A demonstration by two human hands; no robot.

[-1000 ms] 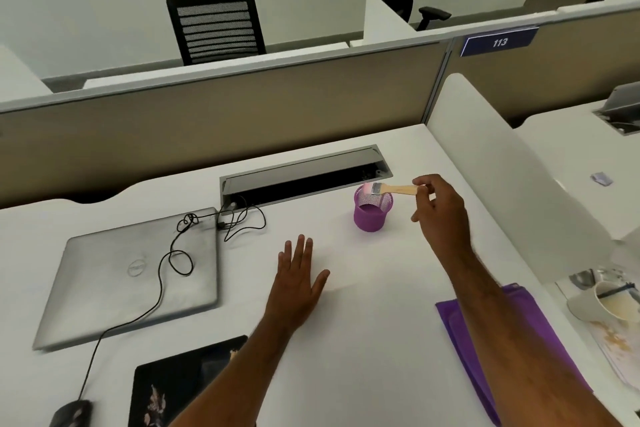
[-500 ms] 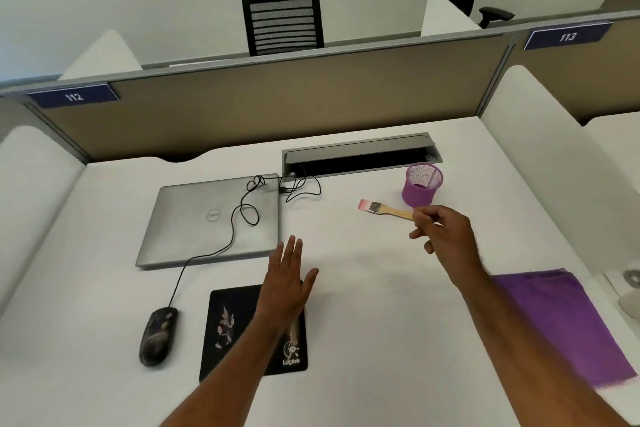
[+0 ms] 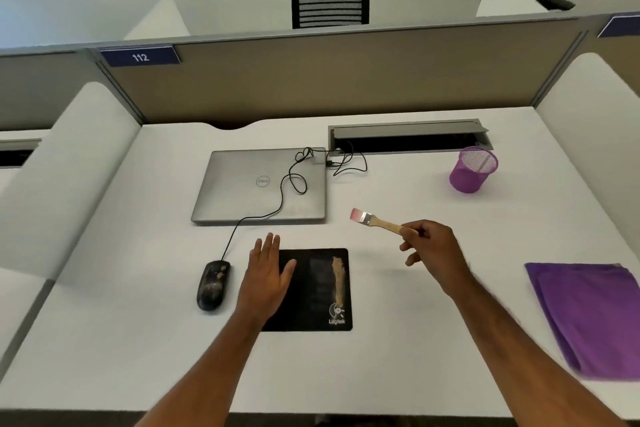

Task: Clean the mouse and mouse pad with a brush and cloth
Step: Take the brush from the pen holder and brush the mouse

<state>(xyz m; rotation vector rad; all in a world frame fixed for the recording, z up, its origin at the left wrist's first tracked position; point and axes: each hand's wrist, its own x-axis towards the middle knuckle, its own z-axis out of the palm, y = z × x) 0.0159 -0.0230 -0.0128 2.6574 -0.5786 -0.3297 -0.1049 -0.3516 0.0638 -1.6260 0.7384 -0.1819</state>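
The right hand (image 3: 433, 250) pinches the brush (image 3: 375, 220) handle just right of middle, so it should sweep the tan dirt off the mouse pad (image 3: 320, 288) gently while the flat, open-fingered left hand (image 3: 268, 274) holds the pad's left edge down beside the mouse (image 3: 213, 284).

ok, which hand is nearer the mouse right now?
Left. The left hand lies flat on the mouse pad's left edge, just right of the mouse. The right hand holds the brush well off to the right, past the pad.
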